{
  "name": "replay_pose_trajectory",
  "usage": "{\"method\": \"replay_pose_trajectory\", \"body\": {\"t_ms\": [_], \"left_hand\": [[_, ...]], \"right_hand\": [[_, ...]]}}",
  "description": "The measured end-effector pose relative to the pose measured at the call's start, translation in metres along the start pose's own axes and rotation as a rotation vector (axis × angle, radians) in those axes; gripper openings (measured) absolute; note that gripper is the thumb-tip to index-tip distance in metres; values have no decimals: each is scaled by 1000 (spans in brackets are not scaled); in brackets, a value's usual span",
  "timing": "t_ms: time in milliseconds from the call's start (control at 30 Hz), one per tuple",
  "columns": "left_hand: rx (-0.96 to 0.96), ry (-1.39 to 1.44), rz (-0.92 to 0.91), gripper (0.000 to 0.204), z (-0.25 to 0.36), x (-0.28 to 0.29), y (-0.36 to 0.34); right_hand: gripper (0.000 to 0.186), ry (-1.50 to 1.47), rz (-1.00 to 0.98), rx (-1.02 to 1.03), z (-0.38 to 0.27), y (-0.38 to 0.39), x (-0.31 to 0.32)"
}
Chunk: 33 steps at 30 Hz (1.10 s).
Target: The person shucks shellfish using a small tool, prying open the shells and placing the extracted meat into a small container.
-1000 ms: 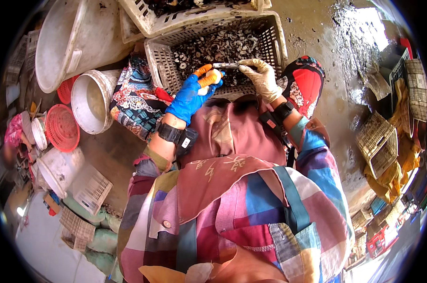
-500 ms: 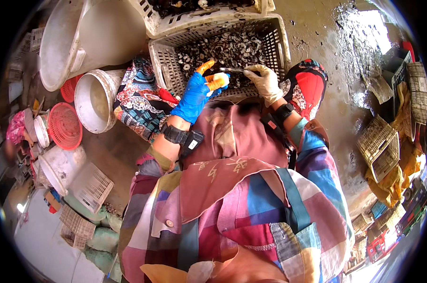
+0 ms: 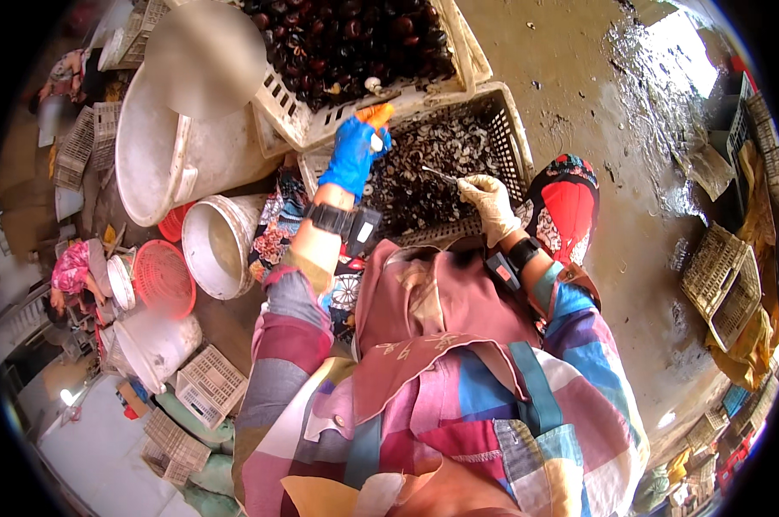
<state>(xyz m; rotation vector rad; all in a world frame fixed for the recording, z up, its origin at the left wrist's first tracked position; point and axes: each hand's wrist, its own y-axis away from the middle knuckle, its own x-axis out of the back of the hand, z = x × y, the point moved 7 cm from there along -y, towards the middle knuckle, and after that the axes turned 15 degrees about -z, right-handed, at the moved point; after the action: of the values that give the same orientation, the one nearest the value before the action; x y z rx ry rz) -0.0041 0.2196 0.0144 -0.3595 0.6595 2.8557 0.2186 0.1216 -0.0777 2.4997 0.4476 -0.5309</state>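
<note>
My left hand [image 3: 351, 159], in a blue glove with orange finger covers, is at the near edge of the upper crate [image 3: 398, 109]. Its fingers are drawn together, and a small pale patch shows by them; what they hold is unclear. Dark, glossy, rounded shellfish [image 3: 346, 43] fill that crate. My right hand [image 3: 489, 207], in a whitish glove, grips a thin metal tool [image 3: 438, 174] pointing up and left. Beneath both hands sits the lower crate [image 3: 512, 129], with many dark and pale shell bits [image 3: 432, 164] inside. My knees flank it.
To the left stand a large pale tub [image 3: 135, 164], a white bucket [image 3: 213, 250] and a red basket [image 3: 163, 277]. Wet muddy floor [image 3: 596, 112] lies to the right, with a stained crate [image 3: 721, 280] further off. Another person in pink [image 3: 71, 267] is at far left.
My left hand has moved away from the right one, forward to the upper crate; the pale lump seen in it earlier no longer shows clearly. My right hand has lowered slightly, still holding the tool.
</note>
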Motion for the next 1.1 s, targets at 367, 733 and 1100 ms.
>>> {"method": "replay_pose_trajectory", "body": {"t_ms": [367, 733, 1100], "left_hand": [[-147, -1501, 239, 36, 70, -30, -131], [-161, 175, -186, 40, 37, -14, -67], [-117, -52, -91, 40, 8, -36, 69]], "right_hand": [[8, -115, -30, -1, -4, -3, -8], [10, -61, -8, 103, -31, -1, -6], [10, 370, -40, 337, -86, -7, -44]]}}
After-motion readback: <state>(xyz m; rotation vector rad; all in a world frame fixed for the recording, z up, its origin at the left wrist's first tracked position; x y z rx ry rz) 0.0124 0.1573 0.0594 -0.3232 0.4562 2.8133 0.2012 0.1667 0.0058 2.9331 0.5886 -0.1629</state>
